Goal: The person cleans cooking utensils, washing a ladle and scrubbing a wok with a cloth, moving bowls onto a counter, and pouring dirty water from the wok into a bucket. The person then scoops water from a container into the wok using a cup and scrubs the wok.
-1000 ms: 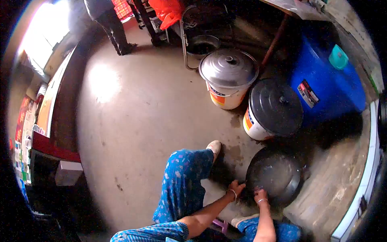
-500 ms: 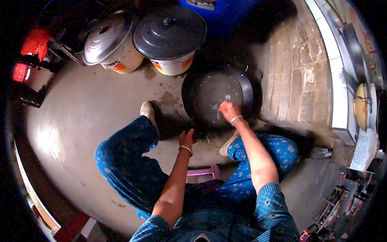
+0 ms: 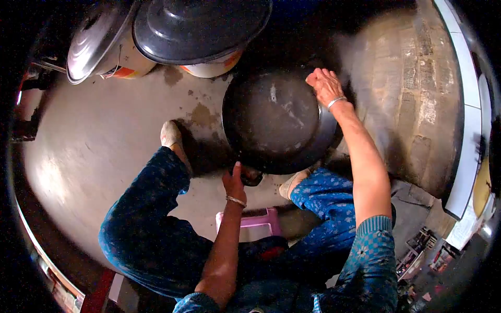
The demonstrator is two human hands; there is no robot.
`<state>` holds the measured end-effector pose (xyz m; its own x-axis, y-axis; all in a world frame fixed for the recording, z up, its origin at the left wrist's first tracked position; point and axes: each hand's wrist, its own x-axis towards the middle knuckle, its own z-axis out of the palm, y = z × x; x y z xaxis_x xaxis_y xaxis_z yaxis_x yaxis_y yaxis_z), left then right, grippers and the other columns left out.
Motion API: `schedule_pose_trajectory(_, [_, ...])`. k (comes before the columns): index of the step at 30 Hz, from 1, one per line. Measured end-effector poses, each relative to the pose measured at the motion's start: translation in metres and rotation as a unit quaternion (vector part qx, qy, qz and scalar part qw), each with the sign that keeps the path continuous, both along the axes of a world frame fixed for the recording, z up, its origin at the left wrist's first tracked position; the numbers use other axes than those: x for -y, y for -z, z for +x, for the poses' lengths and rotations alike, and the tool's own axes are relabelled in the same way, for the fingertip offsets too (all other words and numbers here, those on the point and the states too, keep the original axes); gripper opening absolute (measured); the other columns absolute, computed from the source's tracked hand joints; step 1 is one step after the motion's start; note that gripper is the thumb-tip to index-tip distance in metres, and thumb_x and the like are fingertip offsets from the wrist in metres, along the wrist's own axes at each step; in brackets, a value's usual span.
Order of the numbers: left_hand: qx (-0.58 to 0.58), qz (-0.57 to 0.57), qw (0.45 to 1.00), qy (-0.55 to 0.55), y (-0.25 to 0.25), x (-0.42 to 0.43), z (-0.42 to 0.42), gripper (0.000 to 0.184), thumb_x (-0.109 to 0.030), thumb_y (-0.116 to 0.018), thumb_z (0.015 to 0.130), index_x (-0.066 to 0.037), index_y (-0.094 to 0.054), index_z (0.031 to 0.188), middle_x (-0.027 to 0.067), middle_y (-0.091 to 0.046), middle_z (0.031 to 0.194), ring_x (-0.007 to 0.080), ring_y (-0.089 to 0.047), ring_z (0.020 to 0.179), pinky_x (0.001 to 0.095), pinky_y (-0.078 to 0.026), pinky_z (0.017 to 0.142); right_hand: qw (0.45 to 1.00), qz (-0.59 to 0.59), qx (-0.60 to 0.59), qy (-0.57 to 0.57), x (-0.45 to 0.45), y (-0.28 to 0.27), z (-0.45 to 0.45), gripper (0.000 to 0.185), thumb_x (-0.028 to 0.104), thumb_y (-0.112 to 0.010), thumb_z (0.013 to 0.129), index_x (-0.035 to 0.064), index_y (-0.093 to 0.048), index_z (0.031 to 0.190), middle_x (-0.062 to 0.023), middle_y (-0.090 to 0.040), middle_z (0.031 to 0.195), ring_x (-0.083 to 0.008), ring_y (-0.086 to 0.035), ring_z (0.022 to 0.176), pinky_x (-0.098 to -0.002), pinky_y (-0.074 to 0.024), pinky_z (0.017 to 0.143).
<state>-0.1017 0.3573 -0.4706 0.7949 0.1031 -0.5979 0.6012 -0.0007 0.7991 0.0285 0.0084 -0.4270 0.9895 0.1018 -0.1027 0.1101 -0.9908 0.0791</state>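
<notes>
Broad, round, dark metal pan (image 3: 293, 163) between two reaching hands

The pan appears to rest at floor level, directly ahead of the left hand (image 3: 234, 182) and to the near left of the right hand (image 3: 326, 87). The left hand's thumb points toward the near rim, beside a dark looped handle (image 3: 253, 178); whether its fingers wrap that loop cannot be told. The right hand bends its fingers at the far right rim; whether they grasp it or anything else is unclear. Such opposite placing probably helps steady the wide vessel.

Nearer the body than the left hand stands a pink plastic stool (image 3: 272, 221), low enough, it seems, to suit work at this height, with the knees spread to leave reaching room.

Beyond the left hand, a black domed lid (image 3: 203, 31) and a silver metal lid (image 3: 94, 44) cover two white buckets (image 3: 206, 70), presumably protecting their contents. Orange-red printing shows on both buckets, but no brand or wording is legible.
</notes>
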Motion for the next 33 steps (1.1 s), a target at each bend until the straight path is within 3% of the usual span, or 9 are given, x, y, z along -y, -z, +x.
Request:
schedule_pose_trajectory(4, [-0.049,-0.087,0.992,-0.079,-0.001,0.009,0.005,0.025,-0.026,-0.056,0.084,-0.005,-0.054,0.073,0.0026,-0.053,0.059,0.013,-0.048,0.054,0.029,-0.043,0.054,0.999,-0.008,-0.024,-0.031,0.034,0.05,-0.035,0.014,0.004,-0.048,0.076,0.0089,-0.055,0.087,-0.009,-0.05,0.089,-0.0253,-0.048,0.089,-0.0358,-0.0385,0.08])
schedule_pose_trajectory(8, [-0.067,-0.044,0.988,-0.131,-0.021,0.014,0.01,0.023,-0.025,-0.057,0.083,-0.006,-0.052,0.07,0.0028,-0.051,0.058,0.0126,-0.047,0.049,0.0292,-0.042,0.048,0.996,-0.034,-0.085,0.014,0.015,0.031,-0.066,0.017,0.005,-0.045,0.078,0.0101,-0.056,0.089,-0.0067,-0.05,0.088,-0.0213,-0.047,0.087,-0.0341,-0.0371,0.076])
schedule_pose_trajectory(11, [-0.132,-0.092,0.984,-0.072,-0.002,0.005,0.002,0.036,-0.037,-0.063,0.077,-0.006,-0.053,0.091,0.0037,-0.055,0.084,0.0156,-0.05,0.076,0.0344,-0.041,0.069,0.992,-0.101,-0.079,0.003,0.003,0.038,-0.098,0.018,0.012,-0.045,0.077,0.0091,-0.058,0.09,-0.0086,-0.052,0.09,-0.0239,-0.049,0.088,-0.0342,-0.0379,0.078])
schedule_pose_trajectory(13, [-0.084,-0.106,0.98,-0.147,-0.008,0.013,0.006,0.022,-0.026,-0.059,0.081,-0.006,-0.052,0.075,0.0024,-0.05,0.06,0.0118,-0.047,0.048,0.0292,-0.042,0.046,0.984,-0.165,-0.07,0.006,-0.017,0.035,-0.117,0.018,0.011,-0.045,0.077,0.0071,-0.059,0.089,-0.0083,-0.052,0.089,-0.0229,-0.049,0.088,-0.0344,-0.0378,0.076])
schedule_pose_trajectory(17, [-0.118,-0.087,0.973,-0.177,-0.022,0.014,0.011,0.027,-0.028,-0.06,0.081,-0.002,-0.053,0.082,0.004,-0.052,0.064,0.0141,-0.047,0.046,0.031,-0.042,0.044,0.96,-0.209,-0.173,0.072,-0.078,0.029,-0.146,0.021,0.015,-0.049,0.077,0.0066,-0.061,0.092,-0.01,-0.051,0.093,-0.0238,-0.048,0.091,-0.0385,-0.037,0.078])
schedule_pose_trajectory(22, [-0.147,0.046,0.985,-0.076,0.018,0.006,0.0,0.037,-0.032,-0.058,0.08,0.004,-0.053,0.092,0.0075,-0.056,0.077,0.0173,-0.051,0.064,0.0342,-0.043,0.061,0.892,0.006,-0.388,0.231,-0.165,0.006,-0.133,0.028,0.018,-0.057,0.07,0.006,-0.063,0.095,-0.0171,-0.057,0.104,-0.0322,-0.055,0.1,-0.0418,-0.0429,0.082])
schedule_pose_trajectory(25, [-0.146,-0.167,0.973,-0.062,0.006,-0.002,0.005,0.036,-0.033,-0.058,0.08,0.003,-0.055,0.089,0.0078,-0.057,0.082,0.0153,-0.049,0.072,0.0331,-0.04,0.067,0.911,0.117,-0.3,0.258,-0.199,0.035,-0.129,0.025,0.014,-0.055,0.071,0.0073,-0.062,0.094,-0.0163,-0.059,0.101,-0.0341,-0.057,0.094,-0.0419,-0.0456,0.081])
schedule_pose_trajectory(30, [-0.101,-0.061,0.992,-0.044,0.001,-0.006,0.008,0.03,-0.03,-0.056,0.082,0.0,-0.057,0.084,0.0049,-0.055,0.073,0.015,-0.047,0.066,0.0314,-0.039,0.062,0.901,0.319,-0.143,0.255,-0.208,0.076,-0.105,0.012,0.012,-0.064,0.066,0.0065,-0.065,0.076,-0.0147,-0.063,0.077,-0.0303,-0.062,0.073,-0.0378,-0.0488,0.065])
schedule_pose_trajectory(33, [-0.071,-0.069,0.993,-0.061,0.005,-0.011,0.011,0.028,-0.029,-0.054,0.083,-0.002,-0.056,0.08,0.0031,-0.053,0.067,0.0142,-0.046,0.063,0.0301,-0.038,0.058,0.771,0.528,-0.068,0.35,-0.189,0.074,-0.098,0.013,0.011,-0.071,0.063,0.0027,-0.06,0.064,-0.0078,-0.059,0.058,-0.0164,-0.055,0.049,-0.0297,-0.0449,0.047])
